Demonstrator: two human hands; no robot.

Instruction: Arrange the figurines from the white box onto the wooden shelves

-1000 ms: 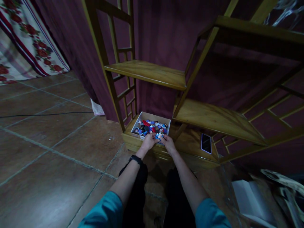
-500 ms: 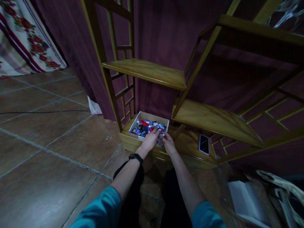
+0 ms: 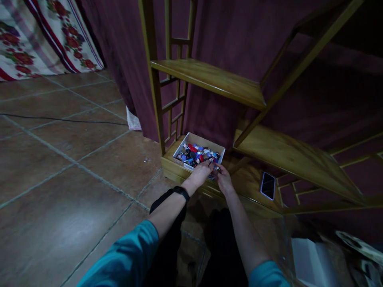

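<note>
A shallow white cardboard box (image 3: 206, 142) stands on the low wooden shelf, filled with small figurines (image 3: 196, 153) in blue, red, black and white. My left hand (image 3: 201, 173), with a black band on its wrist, reaches over the box's near right corner. Its fingers are bent together, and what they hold is hidden. Close beside it, my right hand (image 3: 224, 180) pinches a small figurine (image 3: 217, 169) at the same corner. Fine details of the figurine are too small to make out.
The wooden shelf unit (image 3: 209, 81) rises around the box, with a slanting post on the right. A phone (image 3: 267, 185) lies on the low shelf. A dark cable (image 3: 66, 119) crosses the tiled floor at left. A white box-like thing (image 3: 308, 255) sits at lower right.
The view has shifted, so the shelf and box appear farther right. Both hands stay together at the box's near right corner, with fingers slightly changed around the small figurine.
</note>
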